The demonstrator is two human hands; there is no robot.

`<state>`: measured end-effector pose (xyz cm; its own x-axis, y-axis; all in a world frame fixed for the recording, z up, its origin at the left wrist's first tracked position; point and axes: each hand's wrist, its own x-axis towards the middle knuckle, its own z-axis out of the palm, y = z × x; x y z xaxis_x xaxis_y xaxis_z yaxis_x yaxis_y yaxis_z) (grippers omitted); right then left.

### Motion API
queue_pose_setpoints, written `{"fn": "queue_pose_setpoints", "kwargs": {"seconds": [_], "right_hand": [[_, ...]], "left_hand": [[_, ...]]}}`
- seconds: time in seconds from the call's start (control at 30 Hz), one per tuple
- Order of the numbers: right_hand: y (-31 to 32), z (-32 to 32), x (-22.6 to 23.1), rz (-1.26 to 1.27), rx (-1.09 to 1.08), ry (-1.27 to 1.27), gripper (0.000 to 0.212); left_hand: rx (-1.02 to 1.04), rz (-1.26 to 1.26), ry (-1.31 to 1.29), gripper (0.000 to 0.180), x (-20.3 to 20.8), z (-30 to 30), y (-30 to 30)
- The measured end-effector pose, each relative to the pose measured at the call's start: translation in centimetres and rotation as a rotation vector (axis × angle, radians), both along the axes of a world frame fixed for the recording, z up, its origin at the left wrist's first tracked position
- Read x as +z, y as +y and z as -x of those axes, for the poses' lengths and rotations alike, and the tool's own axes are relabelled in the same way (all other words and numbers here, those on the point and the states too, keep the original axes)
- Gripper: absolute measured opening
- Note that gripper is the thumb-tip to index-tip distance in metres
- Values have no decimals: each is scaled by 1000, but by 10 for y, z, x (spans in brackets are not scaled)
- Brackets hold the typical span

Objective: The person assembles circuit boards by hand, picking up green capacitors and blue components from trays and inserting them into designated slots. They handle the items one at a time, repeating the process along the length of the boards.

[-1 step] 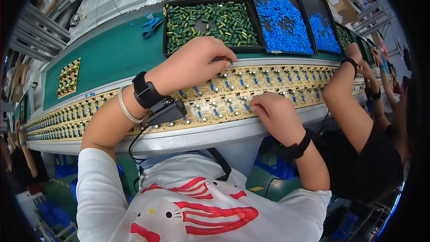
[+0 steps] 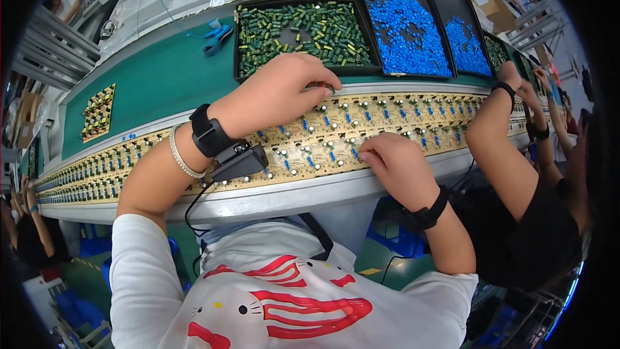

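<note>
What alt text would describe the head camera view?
The wearer's left hand seems to pinch a small dark part over rows of circuit boards, the right hand at the nearer row. Beyond sit black trays of green and blue components.

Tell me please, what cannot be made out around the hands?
Head view:
Left hand: what is at its fingertips; too small, mostly covered by its fingers.
Right hand: whether it holds something; hidden by its fingers.
Circuit boards: the part under the black wrist device; covered by it.
</note>
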<state>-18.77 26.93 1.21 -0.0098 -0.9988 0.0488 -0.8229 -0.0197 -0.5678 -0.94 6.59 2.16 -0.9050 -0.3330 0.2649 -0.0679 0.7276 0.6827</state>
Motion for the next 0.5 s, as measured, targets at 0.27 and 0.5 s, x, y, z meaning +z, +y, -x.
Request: {"fn": "queue_pose_setpoints", "kwargs": {"seconds": [0.27, 0.5], "right_hand": [[8, -18, -5, 6, -63, 40, 7], [-25, 12, 40, -289, 127, 109, 29]], "left_hand": [[-76, 13, -6, 20, 8, 1, 12], [-176, -62, -60, 21, 6, 7, 18]]}}
